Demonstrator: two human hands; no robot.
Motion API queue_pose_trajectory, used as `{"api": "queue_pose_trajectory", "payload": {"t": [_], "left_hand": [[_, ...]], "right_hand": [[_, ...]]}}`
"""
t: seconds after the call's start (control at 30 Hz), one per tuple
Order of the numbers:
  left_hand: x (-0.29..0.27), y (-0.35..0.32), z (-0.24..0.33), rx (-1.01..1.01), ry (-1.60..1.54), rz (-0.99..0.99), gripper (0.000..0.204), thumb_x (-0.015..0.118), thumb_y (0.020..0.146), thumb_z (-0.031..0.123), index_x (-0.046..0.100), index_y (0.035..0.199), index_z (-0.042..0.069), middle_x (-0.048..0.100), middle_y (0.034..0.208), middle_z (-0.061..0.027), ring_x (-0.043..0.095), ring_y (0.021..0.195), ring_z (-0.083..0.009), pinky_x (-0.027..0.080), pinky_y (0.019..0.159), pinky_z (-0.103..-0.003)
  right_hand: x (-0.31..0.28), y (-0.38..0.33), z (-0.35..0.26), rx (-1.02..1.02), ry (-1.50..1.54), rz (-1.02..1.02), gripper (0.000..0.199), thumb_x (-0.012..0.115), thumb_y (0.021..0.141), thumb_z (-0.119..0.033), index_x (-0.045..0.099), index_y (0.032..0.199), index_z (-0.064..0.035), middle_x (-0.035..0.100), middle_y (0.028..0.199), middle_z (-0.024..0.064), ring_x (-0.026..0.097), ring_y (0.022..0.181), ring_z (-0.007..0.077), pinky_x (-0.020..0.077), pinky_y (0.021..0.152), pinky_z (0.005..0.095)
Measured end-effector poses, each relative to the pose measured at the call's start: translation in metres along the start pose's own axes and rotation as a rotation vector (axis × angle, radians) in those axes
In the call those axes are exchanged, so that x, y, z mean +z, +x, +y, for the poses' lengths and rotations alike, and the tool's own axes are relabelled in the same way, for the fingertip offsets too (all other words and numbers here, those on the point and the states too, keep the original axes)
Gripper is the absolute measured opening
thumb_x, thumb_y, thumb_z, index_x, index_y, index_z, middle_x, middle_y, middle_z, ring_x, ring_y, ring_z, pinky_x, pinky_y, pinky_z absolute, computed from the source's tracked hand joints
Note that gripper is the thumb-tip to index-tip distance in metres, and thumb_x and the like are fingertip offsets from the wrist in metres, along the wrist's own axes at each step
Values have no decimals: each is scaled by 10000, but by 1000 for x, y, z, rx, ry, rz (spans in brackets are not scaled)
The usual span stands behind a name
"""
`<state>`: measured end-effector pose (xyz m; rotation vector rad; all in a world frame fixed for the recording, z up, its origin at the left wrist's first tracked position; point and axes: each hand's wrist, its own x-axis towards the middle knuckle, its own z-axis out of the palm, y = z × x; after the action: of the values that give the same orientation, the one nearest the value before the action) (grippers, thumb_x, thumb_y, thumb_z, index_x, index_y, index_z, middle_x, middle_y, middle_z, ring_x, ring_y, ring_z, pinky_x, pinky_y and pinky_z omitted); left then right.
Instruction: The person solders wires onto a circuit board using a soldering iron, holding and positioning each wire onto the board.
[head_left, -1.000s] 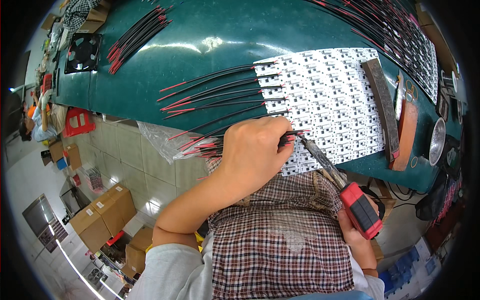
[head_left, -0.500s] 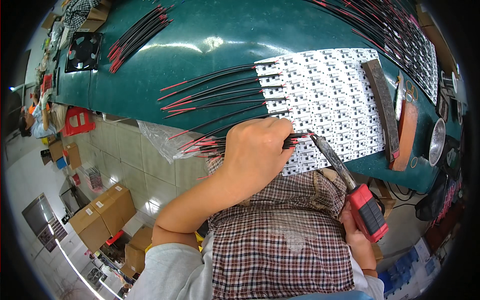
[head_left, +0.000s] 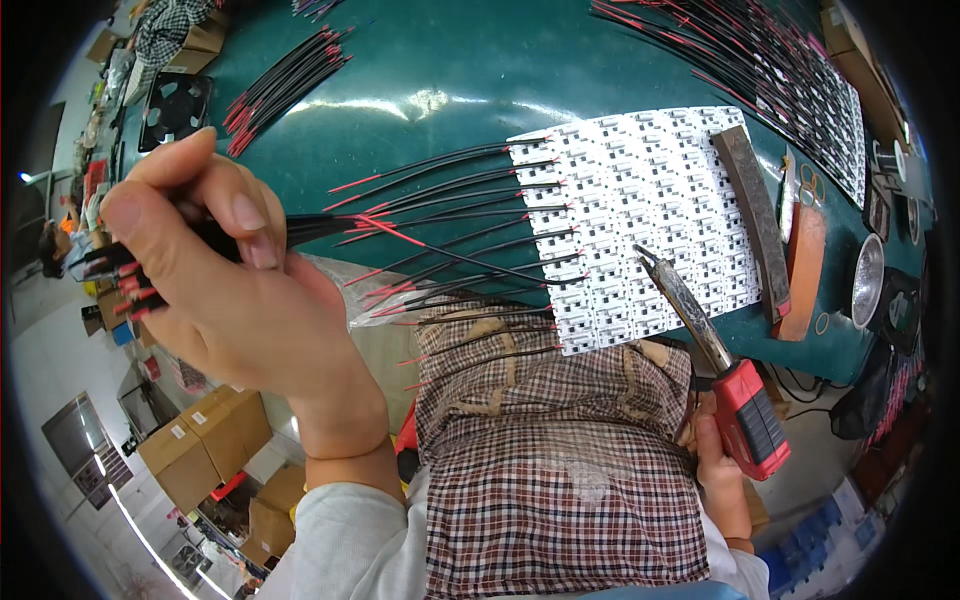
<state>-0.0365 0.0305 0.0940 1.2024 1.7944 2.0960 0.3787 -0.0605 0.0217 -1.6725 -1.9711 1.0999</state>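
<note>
Two hands are working in the single head view, and each is busy with its own item. The left hand [head_left: 235, 300] is raised up toward the left side, its thumb and fingers pinching a bunch of thin black wires with red tips [head_left: 130, 275], the red ends sticking out past the knuckles. The right hand [head_left: 715, 455] is sitting low at the lower right beside a plaid brown and white cushion [head_left: 555, 460], curling closed around the red handle of a soldering iron with a long dark metal shaft [head_left: 705, 350]; its tip is hovering over the near edge of the white panel of small circuit boards [head_left: 650, 220], apparently just above it, though contact is hard to tell. More black and red wires [head_left: 450, 200] are already lying fanned out on the dark green tabletop [head_left: 420, 60], their right ends meeting the panel's left edge. A long dark bar [head_left: 755, 215] is lying along the panel's right side, and a round metal dish [head_left: 867, 280] is sitting well apart to the right. Doing this step well, as a judgement, is calling for drawing one wire from the bunch without loosening the rest, laying its end squarely on a free pad, keeping the hot tip away from the cushion and the wire sleeves, and steadying the iron hand against the cushion.
</note>
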Motion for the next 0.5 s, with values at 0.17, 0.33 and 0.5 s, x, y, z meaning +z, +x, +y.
{"api": "queue_pose_trajectory", "payload": {"t": [0.17, 0.33, 0.5], "left_hand": [[11, -18, -43, -178, -52, 43, 331, 489, 1073, 265, 632, 901, 21, 441, 642, 29, 352, 531, -37, 238, 471, -211], [16, -20, -55, -197, -125, -49, 214, 474, 1063, 209, 573, 1067, 19, 458, 711, 12, 322, 524, -36, 233, 463, -204], [17, -12, -44, -164, -67, -239, 232, 525, 1050, 202, 487, 1189, 21, 503, 804, -11, 373, 573, -41, 285, 503, -205]], "right_hand": [[3, 12, -6, -17, 113, -14, 311, 755, 837, -207, 701, 1068, -6, 692, 1068, 200, 671, 942, 379, 523, 849, 432], [5, 6, -3, 117, 132, 10, 238, 741, 834, -136, 684, 1020, 1, 647, 926, 144, 634, 820, 304, 511, 764, 410], [12, 4, 22, -160, 119, 39, 230, 577, 982, -28, 592, 1196, 56, 589, 843, 40, 491, 642, 90, 388, 568, 259]]}}
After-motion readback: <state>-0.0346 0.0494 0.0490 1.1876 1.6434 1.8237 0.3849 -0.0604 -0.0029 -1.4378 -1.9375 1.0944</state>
